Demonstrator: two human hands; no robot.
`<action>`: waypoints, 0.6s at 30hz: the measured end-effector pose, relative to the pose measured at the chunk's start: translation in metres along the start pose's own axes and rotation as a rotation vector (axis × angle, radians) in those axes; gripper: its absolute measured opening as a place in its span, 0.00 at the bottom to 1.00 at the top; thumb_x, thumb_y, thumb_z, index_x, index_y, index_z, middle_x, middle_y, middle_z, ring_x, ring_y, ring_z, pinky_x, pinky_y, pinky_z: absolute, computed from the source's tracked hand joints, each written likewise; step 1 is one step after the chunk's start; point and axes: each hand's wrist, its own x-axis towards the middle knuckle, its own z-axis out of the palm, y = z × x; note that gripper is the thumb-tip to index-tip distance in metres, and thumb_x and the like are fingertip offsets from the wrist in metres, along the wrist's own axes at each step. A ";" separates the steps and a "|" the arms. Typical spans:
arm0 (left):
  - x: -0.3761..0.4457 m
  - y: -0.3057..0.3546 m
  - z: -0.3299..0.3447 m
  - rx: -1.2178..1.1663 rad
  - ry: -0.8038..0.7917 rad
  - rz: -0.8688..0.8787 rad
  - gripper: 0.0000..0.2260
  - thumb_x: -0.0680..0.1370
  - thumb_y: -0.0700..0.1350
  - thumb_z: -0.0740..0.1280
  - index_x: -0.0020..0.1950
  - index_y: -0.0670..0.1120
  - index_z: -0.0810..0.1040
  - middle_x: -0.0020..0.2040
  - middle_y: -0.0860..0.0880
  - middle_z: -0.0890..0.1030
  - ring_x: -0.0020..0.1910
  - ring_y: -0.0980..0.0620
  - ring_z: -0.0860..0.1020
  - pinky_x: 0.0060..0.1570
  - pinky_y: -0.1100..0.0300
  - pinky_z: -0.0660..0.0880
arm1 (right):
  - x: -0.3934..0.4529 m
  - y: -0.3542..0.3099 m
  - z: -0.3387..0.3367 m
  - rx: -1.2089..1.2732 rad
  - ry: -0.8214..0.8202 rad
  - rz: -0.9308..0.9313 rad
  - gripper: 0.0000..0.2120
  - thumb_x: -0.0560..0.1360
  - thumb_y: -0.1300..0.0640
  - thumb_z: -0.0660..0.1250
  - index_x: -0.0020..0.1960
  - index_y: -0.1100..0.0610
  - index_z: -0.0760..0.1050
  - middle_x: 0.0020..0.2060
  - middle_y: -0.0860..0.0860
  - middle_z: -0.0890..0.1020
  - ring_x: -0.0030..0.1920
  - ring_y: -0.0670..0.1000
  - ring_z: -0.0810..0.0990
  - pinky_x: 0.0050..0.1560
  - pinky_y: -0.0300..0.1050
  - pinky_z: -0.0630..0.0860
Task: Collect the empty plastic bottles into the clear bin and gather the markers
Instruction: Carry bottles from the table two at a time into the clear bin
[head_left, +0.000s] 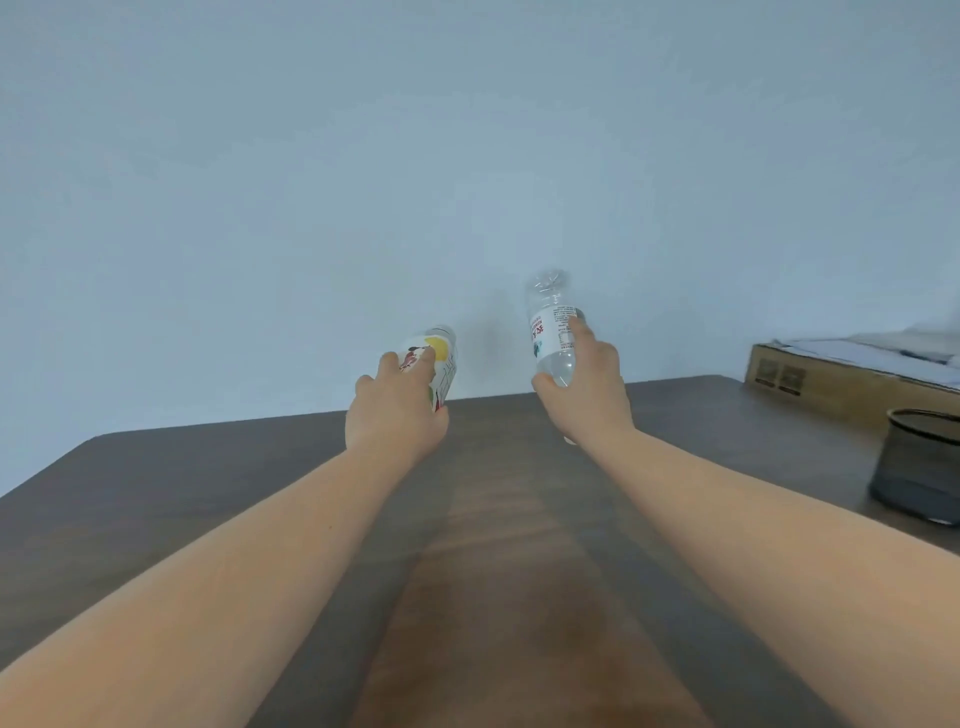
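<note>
I hold two plastic bottles above the far end of the table. The clear bottle (550, 325) sits in my right hand (584, 387), base pointing up and away, cap end hidden under the palm. The fingers curl round its lower body and label. The second bottle, the printed bottle (439, 358), sits in my left hand (397, 410), fingers wrapped over its white sleeve with fruit graphics, base likewise tilted away.

Handling judgement: both bottles look empty, so I expect them to be very light. The walls are thin and will likely flex or crackle under a firm squeeze. The ribbed clear plastic is smooth and may slip. The label band offers the better purchase, and a mid-body wrap is the sound hold for each.

The table (208, 509) is dark wood-grain laminate with a matte, slightly reflective finish and a rounded far corner. At its right edge stands a black mesh cup (917, 462), cylindrical and open-topped; I cannot see what it contains. Beyond it lies a cardboard box (831, 387), flat-sided, with pale sheets on top. The clear bin and the markers are not in view.
</note>
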 end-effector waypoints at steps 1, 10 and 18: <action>-0.004 0.022 -0.003 -0.012 0.003 0.033 0.28 0.77 0.52 0.62 0.75 0.56 0.57 0.65 0.47 0.66 0.55 0.42 0.69 0.42 0.53 0.68 | -0.002 0.009 -0.025 -0.018 0.022 0.014 0.35 0.72 0.54 0.66 0.76 0.50 0.55 0.62 0.58 0.68 0.57 0.62 0.73 0.53 0.57 0.76; -0.064 0.237 -0.020 -0.125 0.031 0.352 0.28 0.78 0.51 0.62 0.76 0.55 0.56 0.66 0.46 0.64 0.56 0.41 0.67 0.44 0.52 0.70 | -0.050 0.100 -0.252 -0.200 0.185 0.174 0.33 0.73 0.53 0.64 0.75 0.50 0.55 0.63 0.59 0.66 0.60 0.62 0.72 0.59 0.54 0.72; -0.151 0.410 -0.008 -0.234 0.003 0.603 0.26 0.78 0.52 0.61 0.75 0.54 0.57 0.66 0.45 0.65 0.56 0.40 0.68 0.47 0.49 0.73 | -0.127 0.182 -0.414 -0.292 0.342 0.369 0.34 0.72 0.53 0.64 0.75 0.48 0.54 0.64 0.59 0.65 0.60 0.63 0.72 0.60 0.56 0.73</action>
